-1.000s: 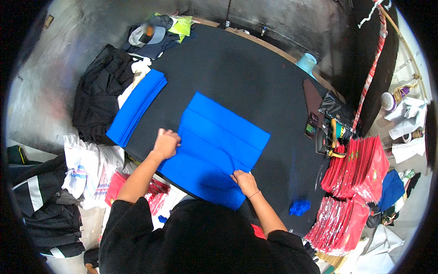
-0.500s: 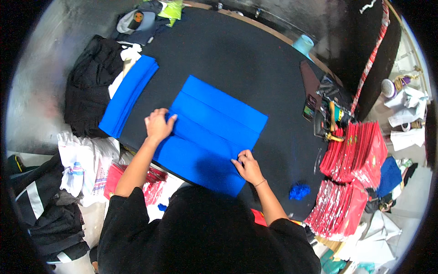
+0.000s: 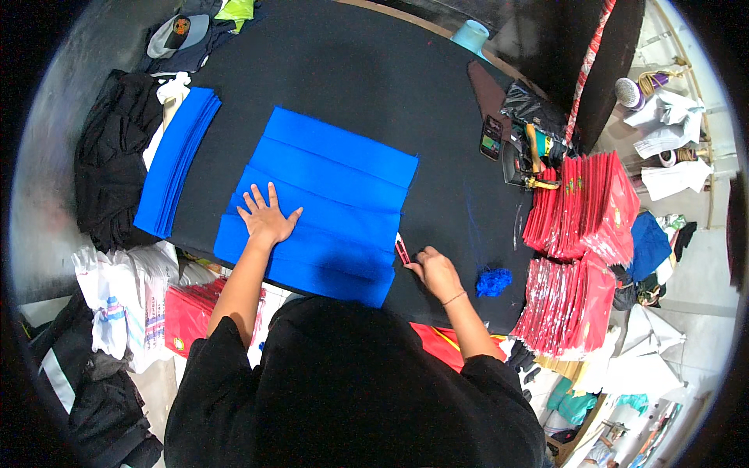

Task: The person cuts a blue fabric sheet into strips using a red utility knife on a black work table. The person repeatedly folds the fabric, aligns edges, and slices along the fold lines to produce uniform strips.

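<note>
A blue cloth [image 3: 328,179] with parallel creases lies flat on the black worktable [image 3: 328,62]. My left hand [image 3: 266,222] rests on it, fingers spread and nothing held. Just off the cloth's lower right edge, my right hand [image 3: 437,273] has its fingers closed on the lower end of small pink thread snips [image 3: 401,248]. A long stack of folded blue fabric [image 3: 175,160] lies left of the cloth. A tuft of blue threads [image 3: 493,281] lies right of my right hand.
Red packet piles [image 3: 577,203] crowd the right edge, near a phone [image 3: 491,137] and a black pouch with tools [image 3: 523,164]. Dark garments [image 3: 113,156], a grey cap [image 3: 175,35] and white plastic bags [image 3: 121,296] sit at left. A light-blue container [image 3: 470,35] stands at the back.
My left hand has opened from curled fingers to lying flat on the cloth. My right hand has left the cloth's edge, shifted right, and now holds pink snips. The whole view has shifted.
</note>
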`<action>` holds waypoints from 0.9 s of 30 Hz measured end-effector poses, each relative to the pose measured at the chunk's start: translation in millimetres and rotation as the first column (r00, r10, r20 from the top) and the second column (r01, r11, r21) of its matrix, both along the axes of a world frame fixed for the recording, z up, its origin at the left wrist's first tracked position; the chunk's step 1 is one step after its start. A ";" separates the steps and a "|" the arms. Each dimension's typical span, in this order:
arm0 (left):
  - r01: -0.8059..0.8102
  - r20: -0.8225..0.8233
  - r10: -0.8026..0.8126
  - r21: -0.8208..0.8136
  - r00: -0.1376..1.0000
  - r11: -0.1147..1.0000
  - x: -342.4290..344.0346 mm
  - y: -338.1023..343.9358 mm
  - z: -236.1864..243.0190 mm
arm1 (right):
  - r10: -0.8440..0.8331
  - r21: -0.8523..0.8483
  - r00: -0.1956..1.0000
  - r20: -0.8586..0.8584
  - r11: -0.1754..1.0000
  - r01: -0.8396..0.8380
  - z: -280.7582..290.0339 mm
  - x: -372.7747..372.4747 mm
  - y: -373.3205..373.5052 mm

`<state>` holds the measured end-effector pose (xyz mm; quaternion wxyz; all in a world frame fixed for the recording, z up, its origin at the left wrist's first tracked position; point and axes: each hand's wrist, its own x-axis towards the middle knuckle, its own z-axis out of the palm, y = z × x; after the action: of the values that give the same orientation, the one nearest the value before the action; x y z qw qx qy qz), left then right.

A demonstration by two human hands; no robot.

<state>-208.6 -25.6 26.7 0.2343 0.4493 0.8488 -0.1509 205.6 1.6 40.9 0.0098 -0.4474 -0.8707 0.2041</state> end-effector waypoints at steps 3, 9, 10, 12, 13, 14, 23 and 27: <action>0.006 -0.001 -0.006 0.002 1.000 1.000 -0.7 -0.5 1.2 | -0.057 0.008 0.998 0.012 0.998 0.057 7.0 42.5 10.8; -0.011 -0.022 0.011 -0.015 1.000 1.000 0.9 -1.6 -1.8 | -0.296 -0.289 0.683 -0.668 0.949 0.129 13.2 -8.8 4.4; -0.003 -0.026 0.003 -0.016 1.000 1.000 1.8 -1.0 -4.1 | -0.455 -0.478 0.564 -0.689 0.870 0.118 9.5 -30.3 0.9; 0.008 -0.037 -0.008 -0.015 0.999 1.000 1.7 1.1 -5.9 | -0.700 -0.734 0.230 -0.676 0.666 -0.133 -31.2 -56.3 1.8; 0.014 -0.024 -0.015 -0.024 1.000 1.000 2.4 3.8 -3.2 | -0.738 -0.761 0.183 -0.649 0.632 -0.148 -57.1 -53.0 5.5; 0.013 -0.025 -0.014 -0.028 1.000 1.000 1.2 2.7 -3.0 | -0.764 -0.787 0.222 -0.607 0.616 -0.034 -71.4 -47.2 7.8; -0.003 0.008 0.003 -0.004 1.000 1.000 2.4 0.4 -2.9 | -0.084 0.069 0.986 -0.141 0.993 0.095 -2.3 30.4 1.7; -0.004 0.007 0.004 -0.002 1.000 1.000 2.4 2.1 0.6 | -0.152 -0.218 0.878 -0.455 0.974 0.056 -7.0 0.0 7.6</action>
<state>-206.2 -23.5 27.4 0.2378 0.4477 0.8489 -0.1496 205.6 9.2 33.9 0.1860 -0.4299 -0.7922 0.3911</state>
